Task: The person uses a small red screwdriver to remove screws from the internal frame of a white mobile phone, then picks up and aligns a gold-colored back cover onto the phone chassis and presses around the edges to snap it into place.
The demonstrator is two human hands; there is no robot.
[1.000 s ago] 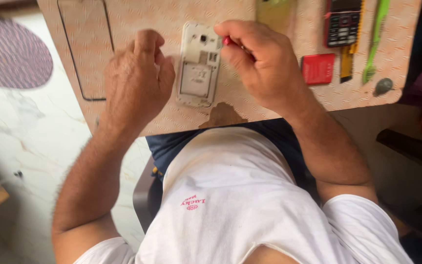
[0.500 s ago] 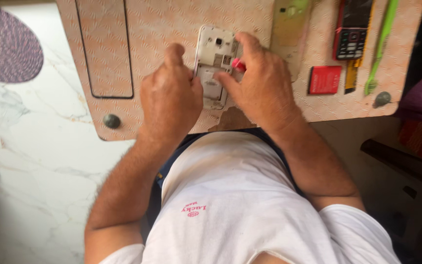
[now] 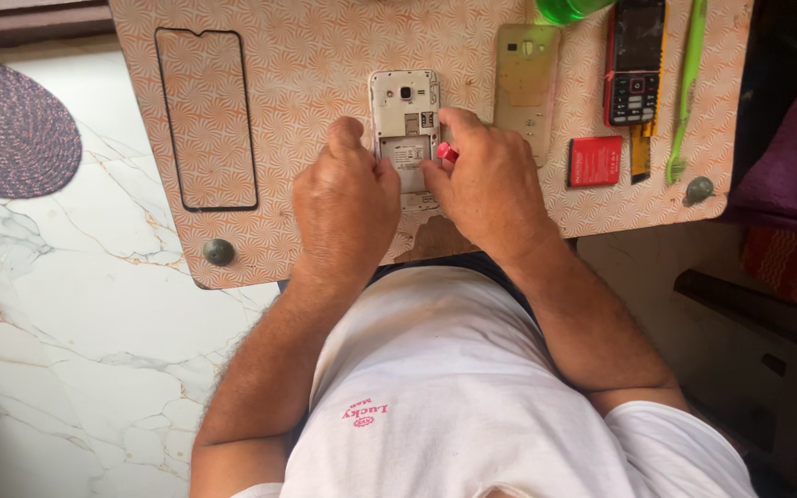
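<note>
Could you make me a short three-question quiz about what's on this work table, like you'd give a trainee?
1. True or false: the white phone under the hands has its back cover off.
2. Which hand holds the small red tool: the left hand or the right hand?
3. What lies right beside the red battery? A) a keypad phone B) a glass screen panel C) a purple mat

Key: 1 true, its insides show. 2 the right hand. 3 A.
</note>
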